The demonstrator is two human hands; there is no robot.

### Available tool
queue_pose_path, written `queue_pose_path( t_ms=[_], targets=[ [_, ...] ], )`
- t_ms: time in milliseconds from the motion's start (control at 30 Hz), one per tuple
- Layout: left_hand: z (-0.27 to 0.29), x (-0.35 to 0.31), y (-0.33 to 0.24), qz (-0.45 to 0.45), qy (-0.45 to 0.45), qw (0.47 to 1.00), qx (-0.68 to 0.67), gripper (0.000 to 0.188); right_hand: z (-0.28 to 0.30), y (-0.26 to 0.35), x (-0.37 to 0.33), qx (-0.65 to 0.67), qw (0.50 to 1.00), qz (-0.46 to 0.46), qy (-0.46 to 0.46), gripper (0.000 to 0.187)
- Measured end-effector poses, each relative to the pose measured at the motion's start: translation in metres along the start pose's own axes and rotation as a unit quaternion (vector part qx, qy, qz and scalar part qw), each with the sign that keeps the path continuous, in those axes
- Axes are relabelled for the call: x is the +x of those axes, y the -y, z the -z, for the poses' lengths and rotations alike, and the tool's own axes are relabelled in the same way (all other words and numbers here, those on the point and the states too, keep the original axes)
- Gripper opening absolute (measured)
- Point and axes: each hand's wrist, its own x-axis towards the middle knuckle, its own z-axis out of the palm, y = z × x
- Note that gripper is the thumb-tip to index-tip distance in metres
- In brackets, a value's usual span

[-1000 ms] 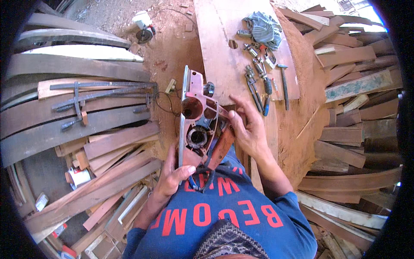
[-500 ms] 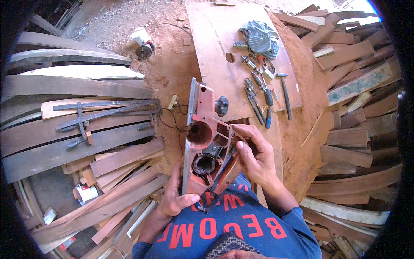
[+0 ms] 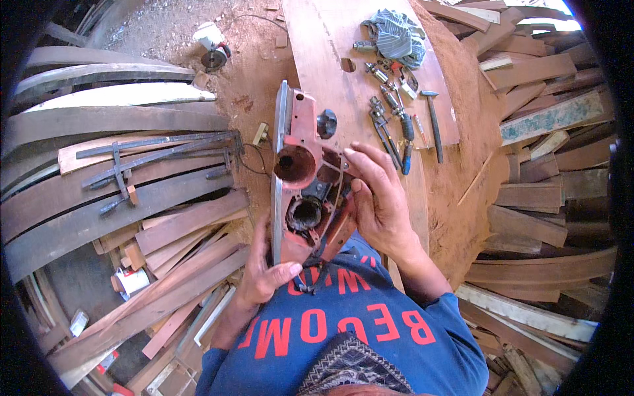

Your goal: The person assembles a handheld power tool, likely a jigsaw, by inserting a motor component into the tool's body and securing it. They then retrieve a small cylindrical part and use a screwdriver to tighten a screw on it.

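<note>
Planer: red electric hand planer (image 3: 300, 188), casing opened up, held in the air in front of the person's chest, on the near side of the table.
Long axis: runs roughly up and down the view, so basically away from the body, with the top leaning slightly right.
Which way it points: end with the black knob (image 3: 326, 123) faces away from the person; the flat metal sole (image 3: 281, 178) faces left; open insides are toward the camera.
Left hand (image 3: 264, 280): wrapped around the lower end, thumb on the near side, fingers mostly hidden by the sole.
Right hand (image 3: 383, 204): at the right edge of the casing, thumb and fingers a bit apart; can't tell how firmly it's gripping.
Hard to see: round opening (image 3: 294, 164) and the black ring (image 3: 305, 212) below it go too dark inside to read; the red handle (image 3: 340, 234) is partly covered, and its lower end gets lost against the blue shirt (image 3: 343, 323).
Table (image 3: 317, 59): hammer (image 3: 433, 125), blue-handled tool, striped cloth (image 3: 395, 38), plus a jumble of small metal bits I can't sort out; far end is cut off.
Sides: wood stacks both left (image 3: 125, 122) and right (image 3: 535, 198), clipped by the fisheye rim.
</note>
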Motion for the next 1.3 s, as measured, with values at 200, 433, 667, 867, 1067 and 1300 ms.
queue_pose_path(
  t_ms=[200,433,667,867,1067,1300],
  targets=[
    [0.002,0.009,0.002,0.005,-0.012,1.0,0.003,0.103,0.007,0.004,0.006,-0.2,0.969,0.124,0.069,0.047],
    [-0.008,0.011,-0.007,0.036,-0.035,0.997,-0.06,0.092,0.003,0.001,-0.002,-0.195,0.971,0.11,0.087,0.048],
    [0.011,0.006,0.008,0.032,-0.043,0.998,-0.033,0.086,-0.013,0.017,-0.036,-0.12,0.97,0.099,0.188,0.06],
    [0.02,0.006,0.011,0.071,-0.076,0.995,-0.005,0.08,-0.015,0.025,-0.041,-0.056,0.96,0.116,0.25,0.059],
    [0.033,0.025,0.042,0.095,-0.098,0.989,-0.054,0.069,-0.019,0.0,-0.04,-0.009,0.986,0.037,0.163,0.04],
    [0.049,0.102,0.096,0.099,-0.028,0.994,-0.037,0.071,-0.006,-0.075,-0.061,-0.102,0.981,-0.107,0.123,0.029]
  ],
)
